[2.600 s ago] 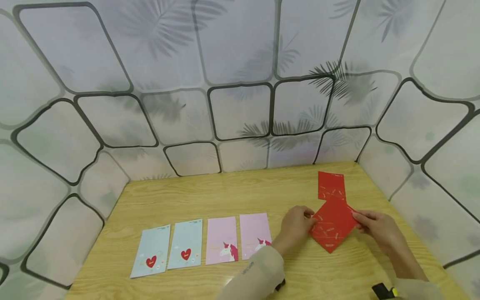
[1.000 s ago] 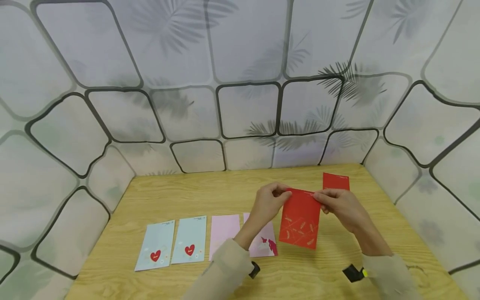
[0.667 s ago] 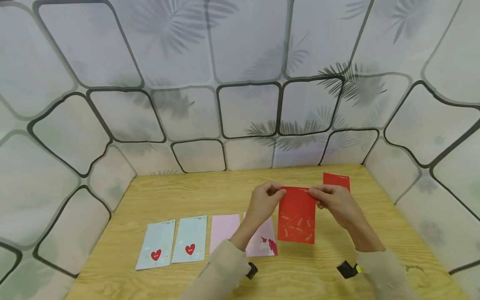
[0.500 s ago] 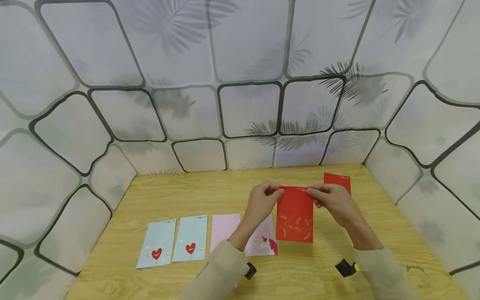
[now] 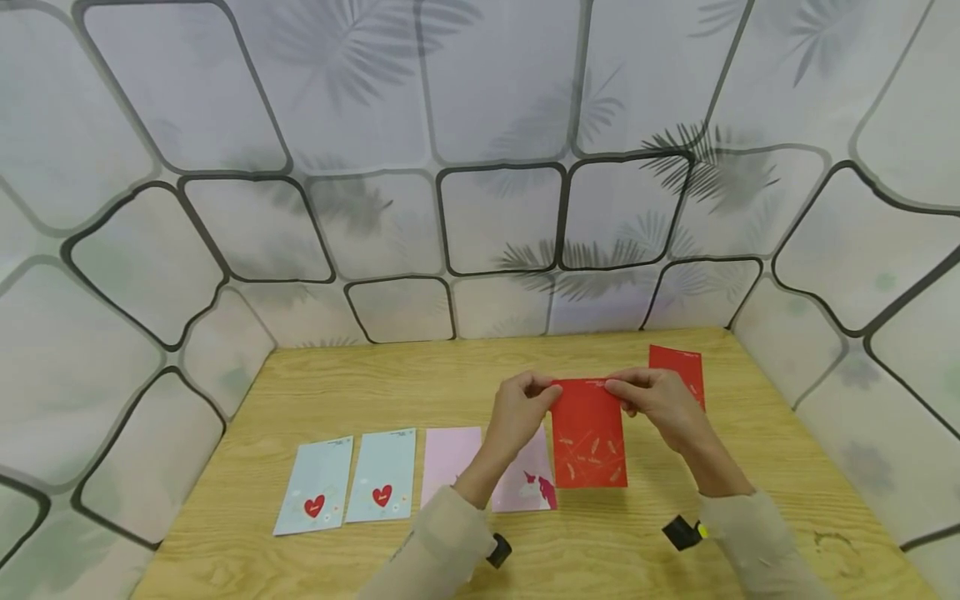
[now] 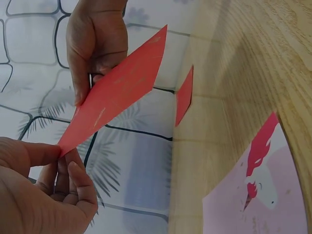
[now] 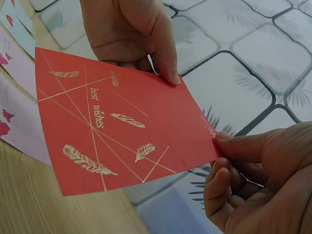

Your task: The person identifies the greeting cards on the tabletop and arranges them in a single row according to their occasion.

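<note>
Both hands hold up one red greeting card [image 7: 117, 122], printed with gold feathers and "best wishes". In the head view my left hand [image 5: 519, 410] pinches its top left corner between thumb and fingers. The right hand [image 5: 660, 402] pinches the top right corner. The card hangs upright above the table, just right of a pink unicorn card [image 5: 525, 483] that the left forearm partly covers. A second red card [image 5: 678, 364] lies behind the right hand, its lower part hidden.
To the left, another pink card [image 5: 447, 454] lies partly under the left arm. Beside it are two pale blue cards with red hearts, the outer blue card [image 5: 313, 475] and the inner blue card [image 5: 381, 467]. A patterned backdrop [image 5: 495, 225] rises behind the wooden table [image 5: 360, 392].
The red card, earlier held tilted over the other red card at right, has moved left and been turned upright. Both hands shifted to its top corners. Lately it has sunk slightly.
</note>
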The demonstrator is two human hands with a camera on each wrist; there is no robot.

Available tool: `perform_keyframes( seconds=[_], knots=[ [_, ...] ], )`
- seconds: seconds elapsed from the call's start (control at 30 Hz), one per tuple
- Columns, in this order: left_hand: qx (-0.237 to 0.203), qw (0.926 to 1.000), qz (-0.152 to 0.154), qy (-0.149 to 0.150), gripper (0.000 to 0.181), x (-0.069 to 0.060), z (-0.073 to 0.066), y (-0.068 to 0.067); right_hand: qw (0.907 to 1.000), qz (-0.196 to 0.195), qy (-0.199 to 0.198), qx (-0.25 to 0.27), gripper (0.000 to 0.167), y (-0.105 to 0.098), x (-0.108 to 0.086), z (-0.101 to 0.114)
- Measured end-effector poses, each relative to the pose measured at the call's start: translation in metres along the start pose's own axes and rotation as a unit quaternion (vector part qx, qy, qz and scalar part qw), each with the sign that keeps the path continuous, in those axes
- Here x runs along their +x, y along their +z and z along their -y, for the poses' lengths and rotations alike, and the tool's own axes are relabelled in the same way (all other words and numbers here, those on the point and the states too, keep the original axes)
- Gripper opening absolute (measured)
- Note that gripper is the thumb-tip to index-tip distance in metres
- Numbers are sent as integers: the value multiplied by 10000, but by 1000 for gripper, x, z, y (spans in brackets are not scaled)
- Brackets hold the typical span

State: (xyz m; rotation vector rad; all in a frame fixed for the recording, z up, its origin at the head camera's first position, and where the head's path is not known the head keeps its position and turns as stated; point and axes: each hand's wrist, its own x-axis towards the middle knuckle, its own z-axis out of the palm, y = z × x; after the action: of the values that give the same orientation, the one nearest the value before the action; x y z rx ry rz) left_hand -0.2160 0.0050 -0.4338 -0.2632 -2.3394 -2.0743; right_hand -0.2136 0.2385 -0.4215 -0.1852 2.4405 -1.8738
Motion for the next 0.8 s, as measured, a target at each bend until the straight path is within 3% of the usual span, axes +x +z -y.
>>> perform_keyframes(
  seconds=[0.8],
  knots=[
    [463,9971,189,-571,8,3,32,15,9984,-62,426,-355,32,5,3,-39]
  ],
)
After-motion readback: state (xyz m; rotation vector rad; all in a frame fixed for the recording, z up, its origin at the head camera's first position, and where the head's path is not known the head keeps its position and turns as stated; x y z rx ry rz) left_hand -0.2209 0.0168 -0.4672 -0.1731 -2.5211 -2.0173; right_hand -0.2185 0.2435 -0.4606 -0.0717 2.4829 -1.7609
